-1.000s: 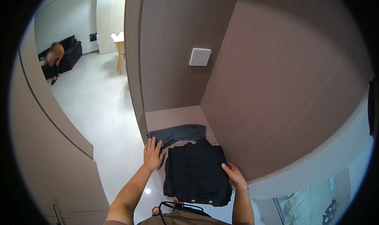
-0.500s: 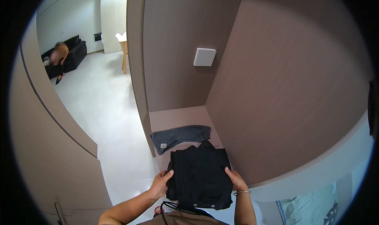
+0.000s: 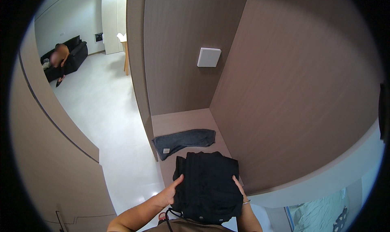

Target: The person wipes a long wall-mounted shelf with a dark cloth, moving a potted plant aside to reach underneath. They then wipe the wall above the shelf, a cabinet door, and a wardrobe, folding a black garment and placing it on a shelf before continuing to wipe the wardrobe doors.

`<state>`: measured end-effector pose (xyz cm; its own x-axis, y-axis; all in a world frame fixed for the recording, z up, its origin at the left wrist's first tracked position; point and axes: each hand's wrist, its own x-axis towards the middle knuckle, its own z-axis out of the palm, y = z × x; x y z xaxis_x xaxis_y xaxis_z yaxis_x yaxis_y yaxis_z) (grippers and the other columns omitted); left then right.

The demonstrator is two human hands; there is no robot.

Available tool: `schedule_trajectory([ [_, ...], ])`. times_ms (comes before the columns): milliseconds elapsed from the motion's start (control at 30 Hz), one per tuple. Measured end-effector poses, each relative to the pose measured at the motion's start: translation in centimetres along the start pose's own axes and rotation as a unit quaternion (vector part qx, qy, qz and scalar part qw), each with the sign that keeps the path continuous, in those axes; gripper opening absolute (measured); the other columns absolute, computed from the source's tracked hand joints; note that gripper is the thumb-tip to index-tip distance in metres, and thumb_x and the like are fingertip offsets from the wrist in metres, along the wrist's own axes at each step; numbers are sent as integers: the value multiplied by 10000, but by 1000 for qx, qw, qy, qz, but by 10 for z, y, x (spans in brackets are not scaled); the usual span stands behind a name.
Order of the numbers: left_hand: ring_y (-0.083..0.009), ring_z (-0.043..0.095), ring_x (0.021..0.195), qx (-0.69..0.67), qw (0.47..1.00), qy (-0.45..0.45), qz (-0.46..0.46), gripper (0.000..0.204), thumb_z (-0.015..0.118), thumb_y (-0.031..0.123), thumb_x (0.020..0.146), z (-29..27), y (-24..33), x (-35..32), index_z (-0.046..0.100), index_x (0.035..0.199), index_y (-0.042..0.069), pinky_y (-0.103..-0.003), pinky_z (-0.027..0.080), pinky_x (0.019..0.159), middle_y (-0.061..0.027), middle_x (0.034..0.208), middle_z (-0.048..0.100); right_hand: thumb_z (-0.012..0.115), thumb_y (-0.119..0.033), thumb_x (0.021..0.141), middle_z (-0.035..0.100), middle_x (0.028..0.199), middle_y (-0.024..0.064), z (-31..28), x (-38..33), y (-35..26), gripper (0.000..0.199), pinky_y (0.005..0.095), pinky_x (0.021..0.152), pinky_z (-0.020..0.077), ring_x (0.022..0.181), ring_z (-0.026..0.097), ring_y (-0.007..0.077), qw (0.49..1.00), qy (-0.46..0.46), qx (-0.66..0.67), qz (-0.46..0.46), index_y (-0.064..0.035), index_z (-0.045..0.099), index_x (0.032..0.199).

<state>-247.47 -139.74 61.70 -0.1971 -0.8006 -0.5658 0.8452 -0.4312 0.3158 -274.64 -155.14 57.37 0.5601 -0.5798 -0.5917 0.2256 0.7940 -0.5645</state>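
Between my hands is a folded black garment (image 3: 209, 185), held over the near end of a wooden shelf (image 3: 176, 118). Two round metal buttons show on its lower edge. My left hand (image 3: 174, 190) grips its left side, thumb on top and fingers tucked out of sight. At the right side my right hand (image 3: 239, 187) holds it the same way, the fingers mostly hidden under the cloth. Just beyond the garment, a folded dark grey towel (image 3: 187, 140) with a small pale label lies across the shelf.
Brown panels wall in the shelf at the back and right; a white square plate (image 3: 209, 57) is on the back one. A cabinet door (image 3: 61, 159) stands at left. Beyond the pale floor, a person (image 3: 60, 59) sits on a black sofa (image 3: 78, 53). A bed (image 3: 319, 211) shows lower right.
The garment has come slightly nearer to me, with both hands on it, and tilted a little. More bare shelf shows between it and the towel. My right fingers are more hidden under it.
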Motion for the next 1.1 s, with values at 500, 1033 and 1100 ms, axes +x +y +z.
schedule_trajectory([
  [500, -288, 552, 1198, 104, 990, -86, 47, 809, 706, 484, 836, -39, 30, 8, 403, 1410, 2, -423, 430, 1046, -174, 1356, 525, 605, -240, 900, 694, 1048, 171, -4, 31, -33, 368, 323, 829, 562, 901, 687, 233, 995, -59, -67, 32, 58, 651, 1110],
  [1033, -277, 563, 1157, 161, 985, -36, 57, 687, 565, 92, 818, -51, 11, 15, 298, 1450, 48, -420, 480, 1000, -151, 1303, 524, 800, -232, 768, 584, 1267, 188, 26, -26, -14, 715, 387, 1040, 434, 1171, 566, 276, 979, 16, -202, -32, 53, 479, 1339],
  [1100, -270, 535, 1196, 186, 978, -46, 84, 741, 563, 89, 812, -58, 5, 18, 239, 1477, 58, -401, 466, 1014, -149, 1345, 489, 828, -192, 738, 552, 1309, 191, 35, -26, -20, 796, 376, 1057, 413, 1214, 534, 269, 939, -6, -319, -125, 56, 425, 1378],
])
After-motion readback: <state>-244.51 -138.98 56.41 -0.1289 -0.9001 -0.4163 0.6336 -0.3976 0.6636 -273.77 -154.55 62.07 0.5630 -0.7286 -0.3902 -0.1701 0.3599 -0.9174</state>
